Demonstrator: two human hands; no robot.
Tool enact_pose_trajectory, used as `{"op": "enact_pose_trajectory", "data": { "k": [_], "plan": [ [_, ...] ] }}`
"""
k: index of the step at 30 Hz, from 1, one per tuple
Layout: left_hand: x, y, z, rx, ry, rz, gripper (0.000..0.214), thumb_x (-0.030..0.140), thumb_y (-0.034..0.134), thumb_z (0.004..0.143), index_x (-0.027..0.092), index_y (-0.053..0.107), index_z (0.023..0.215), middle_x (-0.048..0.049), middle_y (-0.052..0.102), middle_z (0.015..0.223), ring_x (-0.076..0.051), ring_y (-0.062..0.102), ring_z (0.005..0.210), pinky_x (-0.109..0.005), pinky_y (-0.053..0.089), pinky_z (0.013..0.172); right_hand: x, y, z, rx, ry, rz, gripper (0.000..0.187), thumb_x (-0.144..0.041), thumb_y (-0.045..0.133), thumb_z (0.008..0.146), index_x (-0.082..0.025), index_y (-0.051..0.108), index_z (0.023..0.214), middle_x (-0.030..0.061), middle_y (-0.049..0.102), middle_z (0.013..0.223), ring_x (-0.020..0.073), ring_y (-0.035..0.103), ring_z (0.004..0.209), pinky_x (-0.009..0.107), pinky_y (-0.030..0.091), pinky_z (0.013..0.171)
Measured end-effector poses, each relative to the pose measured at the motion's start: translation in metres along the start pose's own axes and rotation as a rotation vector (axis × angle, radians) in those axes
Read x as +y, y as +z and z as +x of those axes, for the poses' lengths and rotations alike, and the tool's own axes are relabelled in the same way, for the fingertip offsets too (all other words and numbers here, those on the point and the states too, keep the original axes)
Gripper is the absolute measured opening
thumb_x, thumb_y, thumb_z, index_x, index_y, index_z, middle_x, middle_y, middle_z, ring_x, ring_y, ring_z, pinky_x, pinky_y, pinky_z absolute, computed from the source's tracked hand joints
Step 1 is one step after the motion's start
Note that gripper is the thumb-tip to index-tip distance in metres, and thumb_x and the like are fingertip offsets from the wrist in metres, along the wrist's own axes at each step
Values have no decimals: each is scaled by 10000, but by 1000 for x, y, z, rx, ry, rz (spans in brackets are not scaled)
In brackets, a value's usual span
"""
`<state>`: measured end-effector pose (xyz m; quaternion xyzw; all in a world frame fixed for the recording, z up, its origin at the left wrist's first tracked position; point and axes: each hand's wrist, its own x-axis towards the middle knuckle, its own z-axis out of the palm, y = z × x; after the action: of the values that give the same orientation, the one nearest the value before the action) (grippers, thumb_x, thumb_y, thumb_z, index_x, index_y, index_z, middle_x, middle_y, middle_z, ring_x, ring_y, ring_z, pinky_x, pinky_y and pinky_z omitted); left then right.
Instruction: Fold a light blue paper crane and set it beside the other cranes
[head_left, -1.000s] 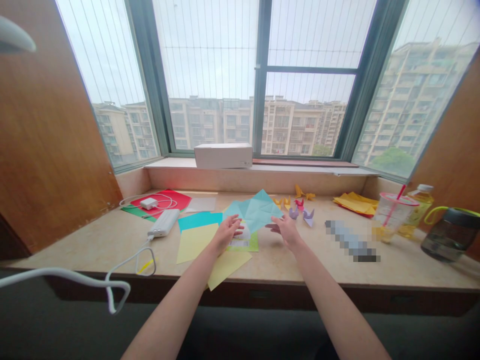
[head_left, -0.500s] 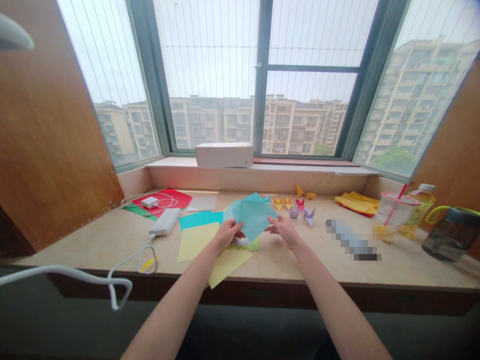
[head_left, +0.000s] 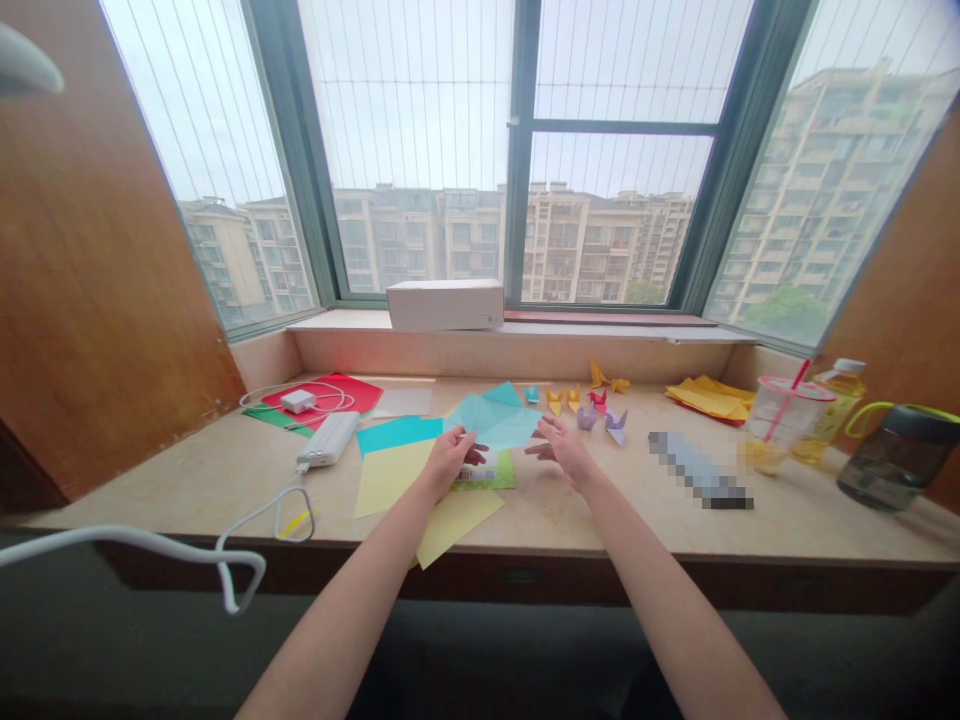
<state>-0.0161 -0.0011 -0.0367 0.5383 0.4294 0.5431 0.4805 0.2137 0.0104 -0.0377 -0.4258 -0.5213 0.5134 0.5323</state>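
Note:
A light blue sheet of origami paper (head_left: pixel 495 420) is held up between my two hands, with a darker teal part at its top. My left hand (head_left: pixel 452 458) pinches its left lower edge. On the other side, my right hand (head_left: pixel 559 452) grips the right corner between thumb and index finger, its other fingers spread. Beneath the sheet lie a green printed packet (head_left: pixel 499 472), pale yellow sheets (head_left: pixel 394 482) and a bright blue sheet (head_left: pixel 397 434). Just beyond it stand small folded paper birds, among them a yellow one (head_left: pixel 554 401) and a purple one (head_left: pixel 616 427).
To the left are a white power bank (head_left: pixel 330 440), a charger (head_left: pixel 298 401) with a looping cable, and red paper (head_left: pixel 360 396). To the right, a blurred-out object (head_left: pixel 697 470), a plastic cup (head_left: pixel 784 430), a drink bottle (head_left: pixel 838 400), a dark bottle (head_left: pixel 892 465) and yellow paper (head_left: pixel 709 397).
The blue paper's lower point no longer hangs below my hands; the sheet now shows a flatter lower edge. A small teal folded piece behind it is more visible. Both hands remain on the sheet.

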Motion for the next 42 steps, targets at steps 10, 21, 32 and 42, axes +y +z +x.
{"op": "enact_pose_trajectory", "data": {
  "k": [10, 21, 32, 42],
  "plan": [
    [1, -14, 21, 407, 131, -46, 306, 423, 630, 790, 154, 533, 899, -59, 711, 756, -127, 640, 545, -240, 487, 551, 9, 0, 5, 77, -52, -151, 221, -288, 555, 867, -161, 621, 1035, 92, 733, 934, 118, 691, 546, 207, 447, 479],
    [21, 4, 71, 48, 14, -83, 343, 315, 674, 677, 152, 563, 958, -33, 684, 689, -120, 599, 499, -234, 458, 516, -3, -15, 51, 96, -239, -437, 170, -174, 598, 802, -168, 705, 934, 43, 722, 754, 151, 657, 592, 275, 499, 608],
    [1, 10, 69, -85, -26, -57, 419, 432, 696, 734, 144, 532, 991, -12, 669, 659, -111, 569, 476, -224, 424, 474, 15, -39, 71, 57, -251, -382, 439, -472, 568, 881, -150, 612, 1176, 89, 727, 893, 208, 684, 742, 346, 522, 711],
    [-5, 16, 57, -238, 10, 114, 325, 449, 622, 817, 160, 552, 948, 17, 624, 569, -109, 561, 458, -188, 407, 432, 9, -25, 50, -8, -114, -226, 508, -650, 488, 873, -166, 639, 859, 57, 664, 775, 192, 634, 704, 306, 535, 655]
  ]
}}
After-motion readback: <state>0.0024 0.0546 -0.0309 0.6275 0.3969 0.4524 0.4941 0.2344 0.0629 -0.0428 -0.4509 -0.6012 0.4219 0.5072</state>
